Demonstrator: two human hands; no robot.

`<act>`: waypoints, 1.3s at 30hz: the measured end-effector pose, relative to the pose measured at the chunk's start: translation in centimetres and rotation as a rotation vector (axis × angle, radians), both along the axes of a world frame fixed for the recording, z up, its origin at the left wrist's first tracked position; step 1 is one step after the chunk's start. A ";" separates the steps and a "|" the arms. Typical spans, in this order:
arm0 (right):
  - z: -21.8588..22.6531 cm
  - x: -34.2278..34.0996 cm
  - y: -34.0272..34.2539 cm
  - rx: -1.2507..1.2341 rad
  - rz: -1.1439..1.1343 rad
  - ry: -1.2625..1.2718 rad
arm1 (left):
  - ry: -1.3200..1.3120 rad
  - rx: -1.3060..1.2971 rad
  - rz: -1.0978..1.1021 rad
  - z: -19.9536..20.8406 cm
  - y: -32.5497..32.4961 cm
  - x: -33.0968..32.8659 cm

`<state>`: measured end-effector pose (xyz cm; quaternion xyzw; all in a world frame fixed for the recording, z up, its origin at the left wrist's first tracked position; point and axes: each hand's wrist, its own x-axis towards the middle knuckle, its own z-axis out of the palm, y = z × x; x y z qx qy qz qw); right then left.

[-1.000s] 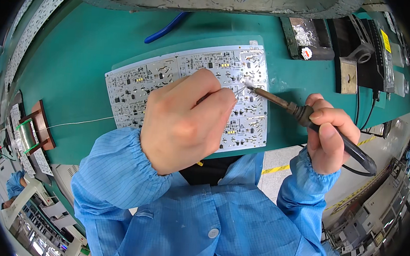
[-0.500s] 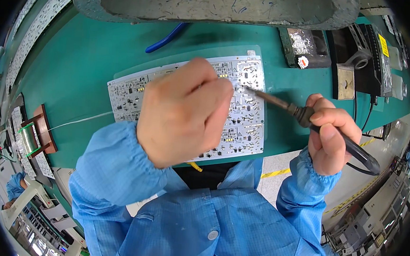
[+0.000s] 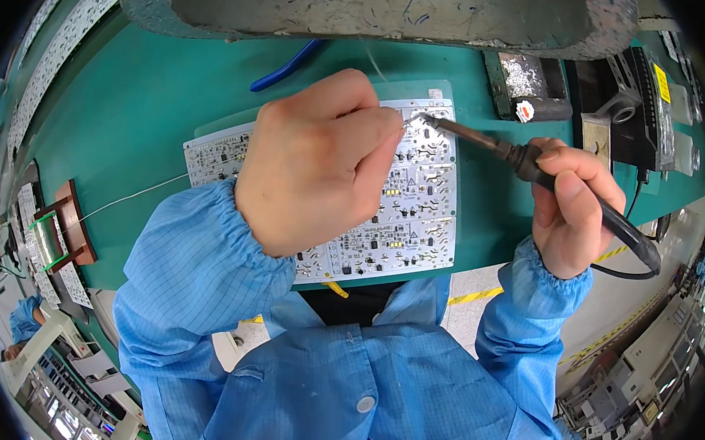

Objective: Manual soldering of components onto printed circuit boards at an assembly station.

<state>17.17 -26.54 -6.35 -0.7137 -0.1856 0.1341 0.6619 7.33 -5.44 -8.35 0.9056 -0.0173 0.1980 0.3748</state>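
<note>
Head view: my left hand (image 3: 316, 160) pinches solder wire (image 3: 135, 194), my right hand (image 3: 574, 204) grips the soldering iron (image 3: 489, 143), its tip near the upper-right corner of the circuit board (image 3: 416, 193), mid-frame; either slipping could, I judge, smear solder astray

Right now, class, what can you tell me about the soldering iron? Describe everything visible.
The soldering iron has a slim, brownish, metal-looking shaft, a dark collar and a black handle, with a dark cable at its rear. The right hand grips it slantwise, so its tip points toward the picture's upper left, at the upper right part of the white circuit board. Whether the tip touches the board is too small to tell.
</note>
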 end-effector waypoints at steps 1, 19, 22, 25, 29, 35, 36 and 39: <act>0.0 0.0 0.0 0.004 -0.050 0.000 | -0.010 -0.012 0.001 0.0 0.0 0.0; 0.1 0.9 0.5 -0.019 -0.015 0.020 | -0.002 0.107 0.052 1.4 -0.1 -1.4; -0.8 0.6 -0.8 0.068 -0.018 -0.051 | 0.129 0.089 0.167 3.2 0.3 -3.1; -1.3 -1.0 -1.7 0.149 -0.131 -0.188 | 0.169 0.090 0.297 3.2 1.8 -5.6; -4.0 -1.3 -1.6 -0.056 -0.228 -0.605 | 0.158 -0.048 0.538 2.2 3.3 -9.0; -4.5 -1.0 -2.5 -0.269 -0.089 -0.524 | 0.114 -0.217 0.680 0.1 5.5 -12.2; -4.5 -1.2 -2.4 -0.240 -0.106 -0.440 | 0.120 -0.239 0.721 -0.2 5.6 -12.6; -4.7 -1.3 -2.3 -0.220 -0.124 -0.493 | 0.101 -0.243 0.738 -1.4 5.9 -13.7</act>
